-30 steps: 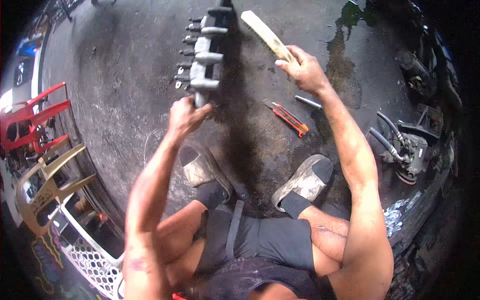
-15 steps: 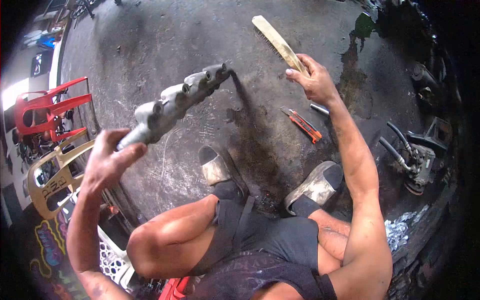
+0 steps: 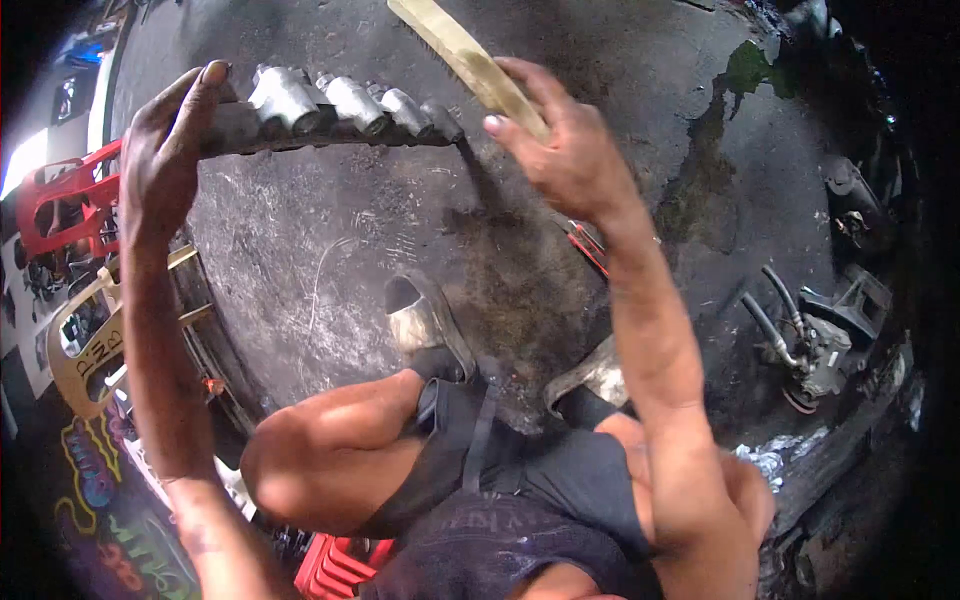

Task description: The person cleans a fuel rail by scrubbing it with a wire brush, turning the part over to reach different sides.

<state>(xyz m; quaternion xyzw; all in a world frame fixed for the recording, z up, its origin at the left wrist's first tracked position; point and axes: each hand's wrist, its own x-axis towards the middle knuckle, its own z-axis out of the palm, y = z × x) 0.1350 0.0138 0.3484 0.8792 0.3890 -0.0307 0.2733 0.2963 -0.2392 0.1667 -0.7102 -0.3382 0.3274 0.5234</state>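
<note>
My left hand (image 3: 170, 160) grips the near end of a long grey metal part (image 3: 345, 105), a tube with several stubby round bosses along it. The part is held up off the floor, roughly level, its far end pointing right. In my right hand (image 3: 570, 150) is the pale wooden handle of a wire brush (image 3: 465, 60). Dark bristles show along the brush's lower left side. The brush is close to the far end of the part but apart from it. An orange utility knife (image 3: 588, 248) lies on the floor, partly hidden behind my right forearm.
To the left stand a red plastic chair (image 3: 70, 205) and a tan one (image 3: 85, 345). A greasy machine unit with hoses (image 3: 825, 350) lies on the floor at right. Oily stains mark the dark concrete floor (image 3: 330, 240). My slippered foot (image 3: 425, 320) is below the part.
My left hand has risen and turned the metal part from slanting to nearly level, with the bosses seen from another side. My right hand has moved left with the wire brush, nearer the part.
</note>
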